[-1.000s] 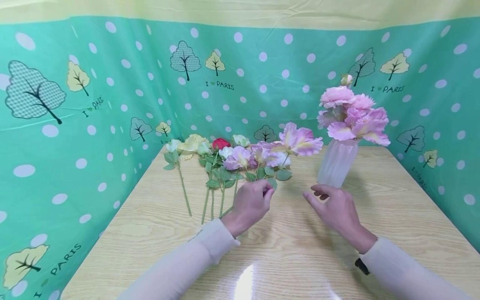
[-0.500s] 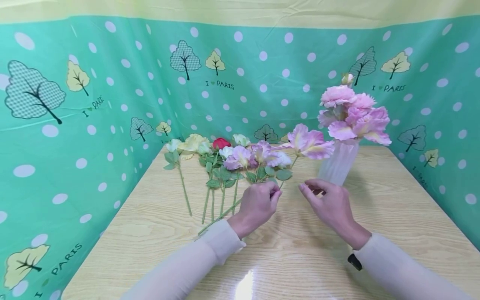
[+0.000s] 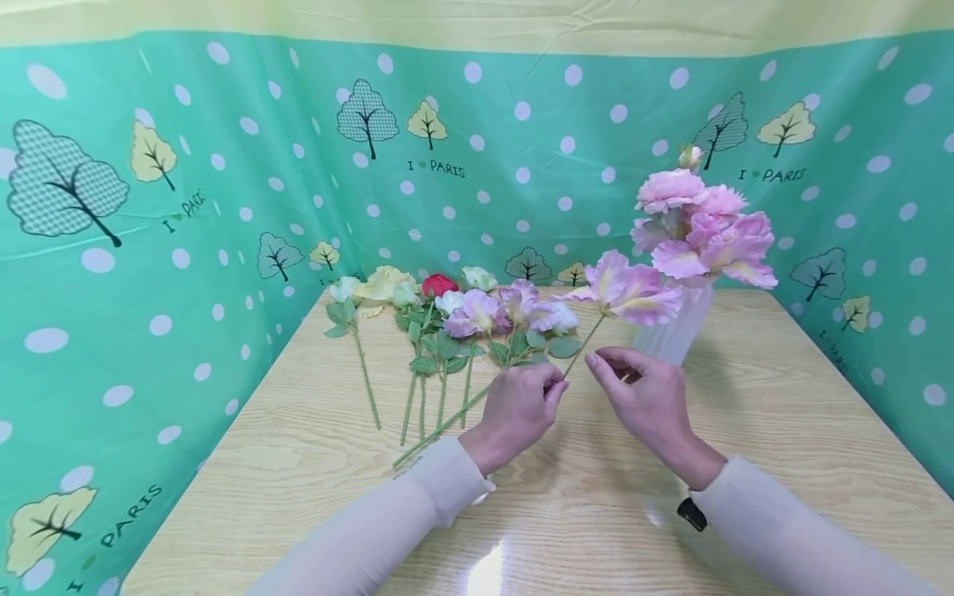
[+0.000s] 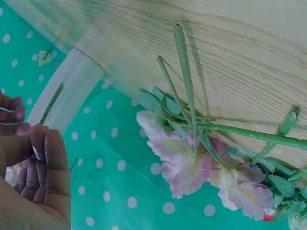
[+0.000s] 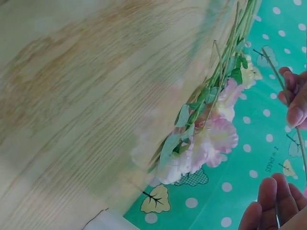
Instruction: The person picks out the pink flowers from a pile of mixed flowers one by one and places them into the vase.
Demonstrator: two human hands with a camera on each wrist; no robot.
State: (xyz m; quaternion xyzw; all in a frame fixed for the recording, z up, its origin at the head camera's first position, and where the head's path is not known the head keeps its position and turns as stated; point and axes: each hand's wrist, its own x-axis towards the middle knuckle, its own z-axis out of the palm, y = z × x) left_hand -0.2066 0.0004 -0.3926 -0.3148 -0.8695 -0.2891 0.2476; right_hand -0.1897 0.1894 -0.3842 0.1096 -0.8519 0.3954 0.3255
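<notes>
In the head view my left hand (image 3: 522,406) pinches the thin stem of a pink-purple artificial flower (image 3: 626,288), and the bloom leans to the right above the table. The stem shows between thumb and fingers of the left hand (image 4: 41,167) in the left wrist view. Close to that stem, my right hand (image 3: 647,397) is raised with loosely bent fingers and holds nothing. The right wrist view has its fingers (image 5: 268,194) apart from the stem. Behind the right hand a ribbed white vase (image 3: 674,327) holds several pink flowers (image 3: 704,219), its base partly hidden.
Several loose flowers lie left of the vase on the wooden table (image 3: 313,513): a yellow one (image 3: 387,283), a red rose (image 3: 440,285), and pale purple blooms (image 3: 477,314) with green stems pointing toward me. A polka-dot green cloth (image 3: 477,165) surrounds the table's back and sides.
My left hand has moved a little right with the flower, its bloom now overlapping the vase, and more stem shows. My right hand has shifted slightly left and up, nearer the stem.
</notes>
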